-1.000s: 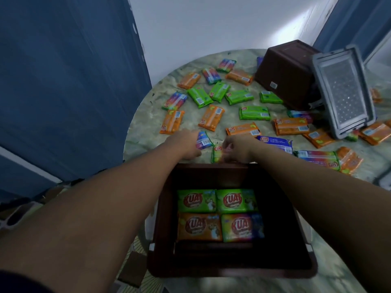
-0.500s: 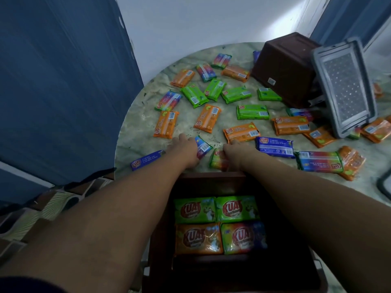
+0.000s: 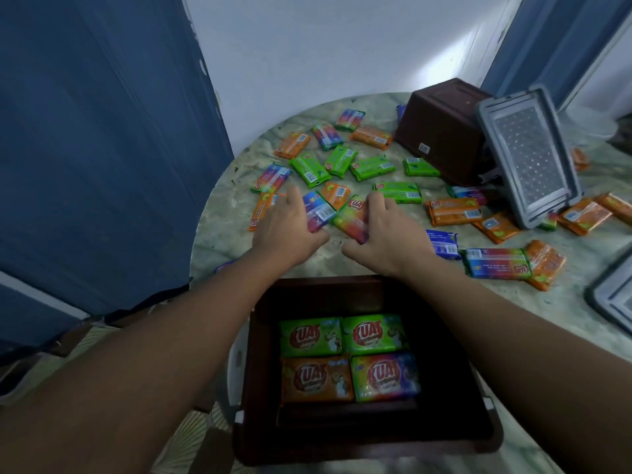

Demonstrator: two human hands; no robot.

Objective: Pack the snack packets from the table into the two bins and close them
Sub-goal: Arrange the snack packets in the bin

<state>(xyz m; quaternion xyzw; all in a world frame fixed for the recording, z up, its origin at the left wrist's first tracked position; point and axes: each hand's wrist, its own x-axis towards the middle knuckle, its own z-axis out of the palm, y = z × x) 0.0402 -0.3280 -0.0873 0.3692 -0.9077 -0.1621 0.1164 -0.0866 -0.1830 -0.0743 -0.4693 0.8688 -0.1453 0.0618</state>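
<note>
An open brown bin [image 3: 260, 388] sits at the near table edge with several snack packets [image 3: 345, 359] laid flat inside. Just beyond it, my left hand [image 3: 287, 227] grips a rainbow packet [image 3: 318, 210], and my right hand [image 3: 383, 230] grips another rainbow packet [image 3: 349, 217]. Many orange, green and rainbow packets [image 3: 372, 167] lie scattered over the marble table [image 3: 219, 213]. A second brown bin [image 3: 441, 128] lies tipped on its side at the far right, with its grey lid [image 3: 526, 155] leaning against it.
Another grey lid [image 3: 612, 295] pokes in at the right edge. A blue packet [image 3: 443, 242] lies beside my right wrist. Blue curtains hang at left and far right; the table's round edge drops off on the left.
Both hands have lifted slightly and moved farther out over the table, each now gripping a rainbow packet that it was reaching for near the bin's rim. The view has shifted down.
</note>
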